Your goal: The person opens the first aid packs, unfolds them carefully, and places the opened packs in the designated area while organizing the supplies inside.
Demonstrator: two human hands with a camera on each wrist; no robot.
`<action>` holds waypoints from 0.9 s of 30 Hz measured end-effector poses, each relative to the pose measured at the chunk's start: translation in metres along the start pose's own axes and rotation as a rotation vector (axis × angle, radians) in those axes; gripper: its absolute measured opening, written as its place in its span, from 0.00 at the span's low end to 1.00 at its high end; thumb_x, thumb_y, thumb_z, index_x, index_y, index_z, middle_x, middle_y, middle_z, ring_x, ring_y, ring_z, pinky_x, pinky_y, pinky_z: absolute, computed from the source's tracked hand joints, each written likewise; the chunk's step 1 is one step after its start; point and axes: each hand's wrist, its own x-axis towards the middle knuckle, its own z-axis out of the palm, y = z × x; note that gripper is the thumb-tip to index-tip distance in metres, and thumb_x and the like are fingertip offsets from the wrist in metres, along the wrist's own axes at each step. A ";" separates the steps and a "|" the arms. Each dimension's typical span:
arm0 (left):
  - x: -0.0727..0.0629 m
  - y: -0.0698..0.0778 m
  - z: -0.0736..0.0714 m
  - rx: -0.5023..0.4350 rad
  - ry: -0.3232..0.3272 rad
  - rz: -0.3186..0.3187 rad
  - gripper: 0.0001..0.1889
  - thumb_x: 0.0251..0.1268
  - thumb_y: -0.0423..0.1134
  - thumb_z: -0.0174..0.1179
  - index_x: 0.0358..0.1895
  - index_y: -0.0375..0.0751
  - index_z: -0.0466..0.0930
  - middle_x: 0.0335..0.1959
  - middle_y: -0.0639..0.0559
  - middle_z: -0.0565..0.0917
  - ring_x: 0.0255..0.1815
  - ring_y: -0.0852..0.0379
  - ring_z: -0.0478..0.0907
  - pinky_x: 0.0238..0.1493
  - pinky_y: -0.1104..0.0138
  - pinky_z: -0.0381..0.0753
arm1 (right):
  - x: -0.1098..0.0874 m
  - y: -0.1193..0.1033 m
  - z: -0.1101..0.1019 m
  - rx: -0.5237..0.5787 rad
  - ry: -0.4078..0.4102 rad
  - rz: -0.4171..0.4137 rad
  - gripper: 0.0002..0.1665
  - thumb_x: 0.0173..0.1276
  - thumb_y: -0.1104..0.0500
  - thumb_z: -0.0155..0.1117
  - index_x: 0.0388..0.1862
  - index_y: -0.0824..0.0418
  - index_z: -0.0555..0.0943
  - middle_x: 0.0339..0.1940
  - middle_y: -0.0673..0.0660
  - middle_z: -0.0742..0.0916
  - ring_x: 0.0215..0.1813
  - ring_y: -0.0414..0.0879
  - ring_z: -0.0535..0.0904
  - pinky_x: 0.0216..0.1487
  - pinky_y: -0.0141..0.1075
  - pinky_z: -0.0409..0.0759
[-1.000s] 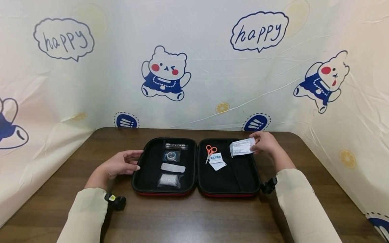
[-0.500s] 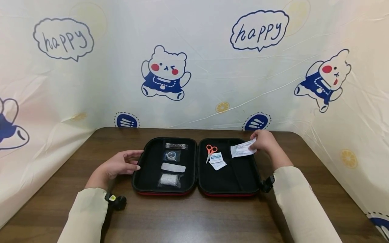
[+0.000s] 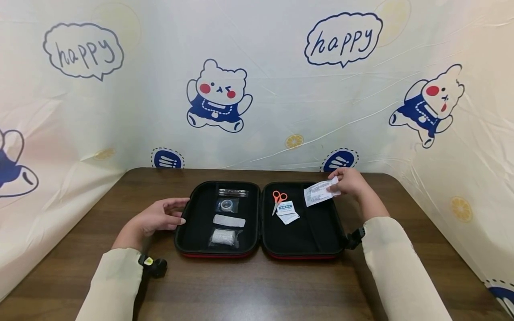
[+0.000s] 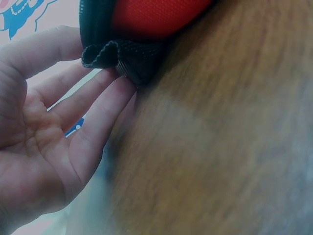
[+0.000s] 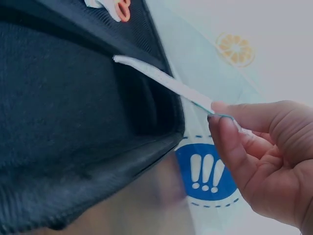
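My right hand (image 3: 350, 182) pinches a flat white packet with small print (image 3: 319, 192) by its right end, between thumb and fingers. The packet slants over the far right corner of the black zip case (image 3: 281, 243), which lies open flat; the right wrist view shows the packet (image 5: 164, 78) edge-on. My left hand (image 3: 160, 216) touches the case's left edge with fairly straight fingers, beside dark fabric at the red shell (image 4: 156, 17). Orange-handled scissors (image 3: 277, 203) and small white sachets (image 3: 287, 212) lie in the case's right half.
In the left half of the case lie a clear-wrapped slim item (image 3: 233, 193), a bagged tape roll (image 3: 226, 205), a white strip-shaped packet (image 3: 229, 221) and a wrapped bandage roll (image 3: 223, 237). A printed curtain (image 3: 273, 89) hangs behind the brown table (image 3: 257, 290).
The white packet has tilted more steeply, its right end raised as my right hand shifted slightly up and away. My left hand and the case have stayed put.
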 end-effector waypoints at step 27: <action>0.001 0.000 0.000 -0.002 -0.006 0.002 0.41 0.59 0.33 0.67 0.75 0.38 0.56 0.72 0.32 0.59 0.65 0.38 0.64 0.50 0.60 0.82 | 0.019 -0.005 0.028 -0.397 0.011 -0.116 0.19 0.47 0.70 0.75 0.40 0.71 0.79 0.29 0.58 0.80 0.28 0.46 0.74 0.27 0.34 0.77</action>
